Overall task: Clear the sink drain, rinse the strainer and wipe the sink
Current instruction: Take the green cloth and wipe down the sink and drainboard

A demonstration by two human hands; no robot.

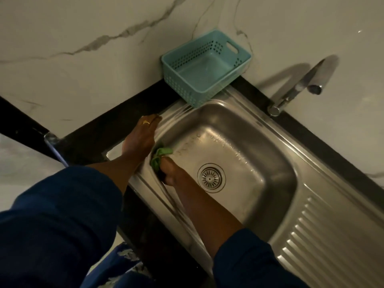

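Nearest are two arms in blue sleeves (pixel 52 215), reaching out over the dark surface (pixel 99 129).

The right hand (pixel 171 173) is down inside the sink (pixel 276 169), at its left wall. Its fingers are curled shut around a green cloth (pixel 160 156), bunched into a lump. The cloth pokes out past the hand and touches the steel wall. This looks like the wiping step.

The cloth looks soft and floppy, and I think it is light. It bends to fit a corner. It may be wet, so it could slide on the smooth steel. A good hold is what we see: a fist around the middle, with a bit left sticking out to rub with. If the hold goes loose, the cloth could slip out and drop to the bottom.

The left hand (pixel 143 136) lies flat on the sink's left rim. Its fingers are stretched out and hold nothing. There is a ring (pixel 146 122) on one finger. It seems to steady the body.

Just right of the right hand is the strainer (pixel 211 177), sitting in the drain hole in the bottom. It looks clean. It is hard metal, small and likely slippery when wet.

Water drops shine on the sink floor beyond it.

Farther back, a blue basket (pixel 205 67) stands empty at the sink's far corner, against the wall (pixel 83 38). The tap (pixel 297 88) sticks up to the right. No water runs from it.
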